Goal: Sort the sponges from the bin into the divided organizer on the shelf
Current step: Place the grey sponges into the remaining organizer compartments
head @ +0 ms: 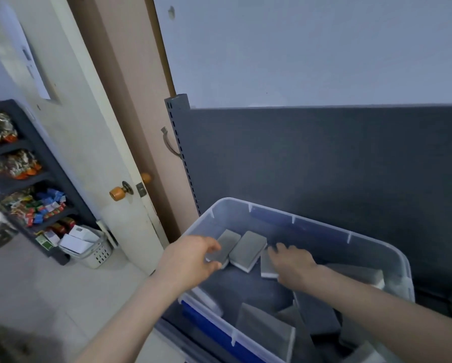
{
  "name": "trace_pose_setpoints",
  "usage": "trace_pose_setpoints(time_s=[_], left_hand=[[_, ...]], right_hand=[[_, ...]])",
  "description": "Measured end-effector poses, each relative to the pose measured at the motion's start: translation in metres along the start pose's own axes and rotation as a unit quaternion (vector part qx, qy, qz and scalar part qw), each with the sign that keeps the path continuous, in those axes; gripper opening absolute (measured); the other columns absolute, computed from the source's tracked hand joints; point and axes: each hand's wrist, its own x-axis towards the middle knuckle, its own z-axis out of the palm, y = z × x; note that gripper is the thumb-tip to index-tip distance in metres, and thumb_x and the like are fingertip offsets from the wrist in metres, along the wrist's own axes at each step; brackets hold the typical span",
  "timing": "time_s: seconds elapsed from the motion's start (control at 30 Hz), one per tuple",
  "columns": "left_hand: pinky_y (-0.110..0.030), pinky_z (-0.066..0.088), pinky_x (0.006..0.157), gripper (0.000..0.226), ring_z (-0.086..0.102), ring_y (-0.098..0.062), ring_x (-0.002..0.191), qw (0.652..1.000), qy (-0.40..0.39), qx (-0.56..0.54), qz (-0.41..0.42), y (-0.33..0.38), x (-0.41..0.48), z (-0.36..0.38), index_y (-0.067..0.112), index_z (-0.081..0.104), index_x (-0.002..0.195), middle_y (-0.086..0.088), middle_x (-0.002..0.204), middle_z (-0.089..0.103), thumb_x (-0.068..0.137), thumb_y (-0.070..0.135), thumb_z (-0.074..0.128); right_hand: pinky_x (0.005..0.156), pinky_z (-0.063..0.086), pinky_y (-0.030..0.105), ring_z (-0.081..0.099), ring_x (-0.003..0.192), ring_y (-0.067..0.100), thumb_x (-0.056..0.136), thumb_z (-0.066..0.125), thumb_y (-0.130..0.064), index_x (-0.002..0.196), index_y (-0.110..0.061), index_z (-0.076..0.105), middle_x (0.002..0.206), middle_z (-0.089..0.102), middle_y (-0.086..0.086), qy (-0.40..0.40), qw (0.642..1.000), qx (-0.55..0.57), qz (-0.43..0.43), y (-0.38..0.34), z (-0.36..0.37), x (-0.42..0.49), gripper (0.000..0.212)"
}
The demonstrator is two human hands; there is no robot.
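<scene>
- Reaching into a clear plastic bin, the left hand pinches the left sponge at its near end, thumb on one side and fingers curled on the other.
- The right hand lies over the right sponge, its fingers curled round the far edge and its thumb at the near edge, grasping it.
- Between the two, a middle sponge lies flat on the bin floor, just beside the left sponge; all three are grey on top with a white base.
- More grey sponges lie tilted in the near part of the bin, and another leans by the right wall.
- The bin sits against a dark shelf back panel.
- On the left stand a cream door with an orange knob, a dark rack of snack packets and a white basket on the floor.
</scene>
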Motion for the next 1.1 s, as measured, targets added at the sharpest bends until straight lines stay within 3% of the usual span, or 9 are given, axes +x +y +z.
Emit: trace_pose_setpoints(time_s=[0.17, 0.33, 0.43, 0.57, 0.8, 0.9, 0.97, 1.03, 1.1], left_hand=[[-0.027, 0.05, 0.085, 0.04, 0.058, -0.002, 0.102, 1.0, 0.004, -0.024, 0.015, -0.011, 0.014, 0.005, 0.039, 0.057, 0.12, 0.019, 0.113, 0.063, 0.082, 0.048, 0.062], [-0.025, 0.048, 0.086, 0.04, 0.057, -0.001, 0.103, 0.997, -0.018, -0.059, 0.046, -0.017, 0.034, 0.006, 0.039, 0.058, 0.12, 0.02, 0.112, 0.062, 0.081, 0.046, 0.064], [-0.024, 0.048, 0.086, 0.042, 0.057, 0.004, 0.098, 0.989, -0.022, -0.131, 0.068, -0.021, 0.049, 0.003, 0.04, 0.058, 0.119, 0.02, 0.111, 0.062, 0.079, 0.043, 0.069], [-0.022, 0.047, 0.09, 0.058, 0.056, 0.006, 0.099, 0.965, -0.025, -0.246, 0.092, -0.013, 0.067, 0.0, 0.037, 0.051, 0.128, 0.021, 0.114, 0.057, 0.075, 0.04, 0.075], [-0.023, 0.047, 0.085, 0.042, 0.058, -0.001, 0.103, 0.939, 0.003, -0.306, 0.157, -0.028, 0.091, -0.018, 0.028, 0.059, 0.118, 0.017, 0.111, 0.063, 0.079, 0.032, 0.073], [-0.024, 0.047, 0.084, 0.042, 0.058, -0.001, 0.099, 0.936, 0.044, -0.321, 0.137, -0.049, 0.095, -0.026, 0.032, 0.059, 0.116, 0.017, 0.107, 0.063, 0.078, 0.028, 0.075], [-0.025, 0.046, 0.085, 0.043, 0.057, -0.001, 0.099, 0.934, 0.065, -0.327, 0.127, -0.061, 0.097, -0.028, 0.031, 0.06, 0.117, 0.016, 0.108, 0.063, 0.077, 0.026, 0.076], [-0.022, 0.045, 0.083, 0.043, 0.057, 0.0, 0.098, 0.933, 0.069, -0.329, 0.125, -0.069, 0.097, -0.028, 0.032, 0.06, 0.116, 0.017, 0.108, 0.063, 0.076, 0.026, 0.076], [-0.019, 0.044, 0.081, 0.043, 0.057, 0.001, 0.098, 0.935, 0.064, -0.323, 0.129, -0.073, 0.097, -0.024, 0.033, 0.06, 0.115, 0.018, 0.107, 0.062, 0.076, 0.027, 0.076]], right_hand=[[0.036, 0.044, 0.022, 0.055, 0.04, 0.02, 0.033, 0.087, -0.026, 0.059, -0.007, 0.069, 0.05, 0.059, 0.005, 0.114, 0.987, -0.11, 0.009, -0.01, 0.017, 0.009, 0.037], [0.087, 0.047, 0.036, 0.055, 0.113, 0.027, 0.082, 0.054, -0.021, 0.125, -0.021, 0.049, 0.124, 0.058, 0.003, 0.018, 0.996, 0.088, -0.023, 0.015, -0.005, 0.024, 0.044], [0.087, 0.048, 0.029, 0.059, 0.108, 0.018, 0.077, 0.059, -0.022, 0.119, -0.026, 0.057, 0.116, 0.063, -0.006, 0.061, 0.945, 0.321, 0.011, 0.017, -0.024, 0.015, 0.042], [0.091, 0.05, 0.035, 0.064, 0.103, 0.016, 0.077, 0.059, 0.001, 0.107, -0.014, 0.066, 0.107, 0.07, 0.001, 0.059, 0.807, 0.587, 0.015, 0.005, -0.043, -0.002, 0.034], [0.077, 0.051, 0.02, 0.066, 0.098, 0.01, 0.086, 0.062, -0.01, 0.111, -0.018, 0.064, 0.106, 0.071, -0.003, 0.06, 0.711, 0.7, -0.029, -0.021, -0.069, 0.012, 0.027], [0.076, 0.052, 0.024, 0.064, 0.086, 0.01, 0.089, 0.061, -0.018, 0.108, -0.015, 0.066, 0.097, 0.07, 0.003, 0.074, 0.753, 0.653, 0.027, -0.029, -0.055, 0.024, 0.02], [0.089, 0.049, 0.026, 0.063, 0.095, 0.011, 0.088, 0.062, -0.021, 0.113, -0.015, 0.065, 0.105, 0.069, 0.001, 0.059, 0.863, 0.499, 0.051, -0.03, -0.04, 0.029, 0.026], [0.096, 0.043, 0.024, 0.057, 0.113, 0.013, 0.084, 0.063, -0.03, 0.127, -0.02, 0.055, 0.124, 0.061, -0.003, -0.033, 0.939, 0.34, 0.035, -0.035, -0.023, 0.03, 0.044], [0.097, 0.04, 0.027, 0.05, 0.121, 0.017, 0.078, 0.066, -0.038, 0.133, -0.027, 0.046, 0.132, 0.053, -0.004, -0.128, 0.957, 0.259, 0.019, -0.044, -0.006, 0.029, 0.06]])
